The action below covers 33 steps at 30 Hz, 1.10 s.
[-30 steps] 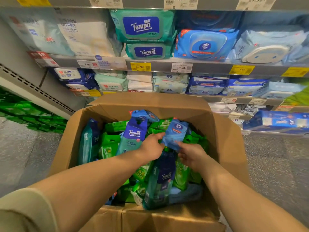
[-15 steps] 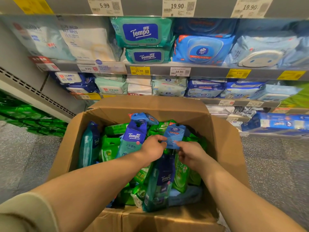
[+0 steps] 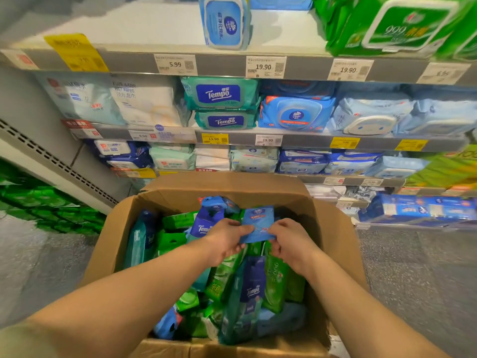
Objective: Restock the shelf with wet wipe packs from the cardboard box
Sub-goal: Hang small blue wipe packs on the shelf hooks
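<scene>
Since a second ago my head has tipped up, so a higher shelf row has come into view, and the small blue soft-plastic wipe pack (image 3: 259, 223) has risen a little between my hands. My left hand (image 3: 225, 240) pinches its lower left edge and my right hand (image 3: 289, 242) pinches its lower right corner, so the pack stands upright just above the jumble in the open brown cardboard box (image 3: 333, 228).

To do this step well, I think I should keep the pack face-out and read its label against the matching row before lifting it clear. The packaging looks slippery, so a firmer one-handed hold would probably free my other hand to straighten the stock.

Under my hands the box is filled with green packs and teal-and-navy Tempo packs (image 3: 251, 293) standing on end. Beyond my hands, the grey metal shelf (image 3: 227, 65) rises in tiers, carrying price tags and stacked wipes. To my left a green stack (image 3: 46, 208) sits low. A speckled grey floor (image 3: 426, 275) lies on both sides.
</scene>
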Motion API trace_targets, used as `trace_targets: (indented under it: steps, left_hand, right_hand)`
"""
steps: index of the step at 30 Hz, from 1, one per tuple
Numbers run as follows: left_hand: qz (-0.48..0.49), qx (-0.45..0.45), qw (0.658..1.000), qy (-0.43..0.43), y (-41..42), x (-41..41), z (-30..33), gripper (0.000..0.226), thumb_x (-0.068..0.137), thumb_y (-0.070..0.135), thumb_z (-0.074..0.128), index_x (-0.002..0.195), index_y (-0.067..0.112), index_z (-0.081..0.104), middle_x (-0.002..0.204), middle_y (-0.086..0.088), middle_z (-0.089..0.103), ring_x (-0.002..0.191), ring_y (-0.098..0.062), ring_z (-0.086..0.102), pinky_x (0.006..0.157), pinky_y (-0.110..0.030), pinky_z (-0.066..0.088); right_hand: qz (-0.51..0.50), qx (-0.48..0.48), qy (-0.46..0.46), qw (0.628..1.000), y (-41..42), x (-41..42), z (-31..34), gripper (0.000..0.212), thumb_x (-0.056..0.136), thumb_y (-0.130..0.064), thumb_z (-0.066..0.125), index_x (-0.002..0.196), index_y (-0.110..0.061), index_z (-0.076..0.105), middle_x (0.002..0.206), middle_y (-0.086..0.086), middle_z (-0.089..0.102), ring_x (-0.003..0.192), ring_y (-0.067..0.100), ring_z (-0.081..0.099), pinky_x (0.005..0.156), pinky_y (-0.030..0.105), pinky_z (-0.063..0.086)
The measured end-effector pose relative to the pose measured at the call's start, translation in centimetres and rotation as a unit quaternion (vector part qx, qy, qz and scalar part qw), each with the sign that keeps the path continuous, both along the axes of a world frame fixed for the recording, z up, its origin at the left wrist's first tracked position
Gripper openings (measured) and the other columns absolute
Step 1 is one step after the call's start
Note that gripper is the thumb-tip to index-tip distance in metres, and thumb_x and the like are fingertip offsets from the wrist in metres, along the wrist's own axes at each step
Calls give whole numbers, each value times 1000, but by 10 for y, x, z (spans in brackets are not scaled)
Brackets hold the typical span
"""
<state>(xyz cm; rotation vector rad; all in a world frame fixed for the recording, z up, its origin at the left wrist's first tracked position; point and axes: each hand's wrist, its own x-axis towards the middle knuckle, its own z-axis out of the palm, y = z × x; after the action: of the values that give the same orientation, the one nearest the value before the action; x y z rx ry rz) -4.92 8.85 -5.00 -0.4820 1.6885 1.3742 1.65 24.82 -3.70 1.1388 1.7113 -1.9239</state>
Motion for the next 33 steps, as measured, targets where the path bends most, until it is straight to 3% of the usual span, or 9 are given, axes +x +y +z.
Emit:
trace_targets:
  steps: [4, 7, 10, 17, 21, 23, 26, 29, 33]
  left_hand:
    - [-47, 20, 998, -21, -9, -5, 22, 31, 94, 41, 73, 109, 14, 69, 68, -2, 61, 50, -14, 49, 45, -23, 36]
    - [-37, 78, 995, -48, -15, -6, 47, 36, 99, 43, 66, 118, 12, 69, 74, -3, 65, 53, -16, 55, 42, -20, 39]
    - [-44, 128, 990, -38, -24, -9, 64, 35, 100, 45, 62, 113, 13, 69, 81, -8, 70, 62, -19, 62, 48, -23, 44]
    - [-55, 174, 981, 71, -42, -25, 100, 31, 100, 35, 66, 122, 13, 67, 101, -7, 78, 75, -17, 72, 60, -24, 53]
    - [-54, 187, 971, 137, -56, -39, 116, 28, 102, 28, 63, 125, 12, 64, 100, -6, 79, 71, -15, 72, 57, -24, 53]
    - [-58, 182, 968, 163, -62, -45, 122, 35, 101, 28, 65, 130, 7, 62, 103, -13, 78, 70, -18, 72, 55, -25, 53]
    - [-46, 176, 961, 209, -72, -54, 131, 42, 96, 30, 73, 128, 6, 62, 108, -23, 75, 72, -31, 71, 59, -34, 56]
    - [-62, 185, 948, 251, -81, -61, 147, 53, 85, 39, 81, 125, 9, 63, 113, -25, 74, 91, -47, 71, 77, -50, 56]
    - [-81, 194, 934, 290, -96, -72, 173, 36, 95, 29, 74, 126, 14, 63, 112, -24, 74, 89, -40, 69, 80, -52, 54]
  right_hand:
    - [21, 26, 27, 999, -1, -5, 27, 6, 97, -10, 55, 99, -7, 59, 77, 12, 54, 53, 16, 41, 52, 32, 34]
    - [19, 10, 62, 998, -4, -8, 44, 7, 97, -10, 57, 101, -5, 57, 86, 17, 53, 54, 16, 39, 52, 32, 32]
    - [22, 2, 102, 995, -10, -11, 60, 5, 96, -9, 59, 94, -8, 54, 85, 16, 52, 54, 17, 40, 51, 32, 31]
    - [91, 73, 169, 979, -24, -22, 103, 11, 96, -13, 62, 96, -5, 55, 68, 9, 54, 56, 21, 45, 54, 34, 36]
    - [70, 65, 216, 972, -39, -32, 128, 26, 95, -12, 69, 117, -5, 55, 77, 11, 64, 64, 27, 50, 56, 34, 40]
    - [73, 68, 228, 968, -46, -38, 135, 31, 95, -13, 69, 121, -9, 53, 71, 11, 64, 58, 25, 49, 51, 30, 38]
    - [118, 69, 234, 963, -56, -46, 142, 30, 95, -24, 70, 117, -6, 58, 69, 18, 63, 56, 26, 52, 52, 33, 39]
    - [178, 59, 223, 957, -64, -52, 149, 28, 101, -29, 62, 116, -5, 61, 75, 15, 71, 57, 27, 59, 54, 33, 45]
    - [211, 55, 243, 945, -72, -64, 162, 16, 107, -20, 51, 113, -8, 61, 77, 13, 73, 57, 26, 64, 52, 29, 46]
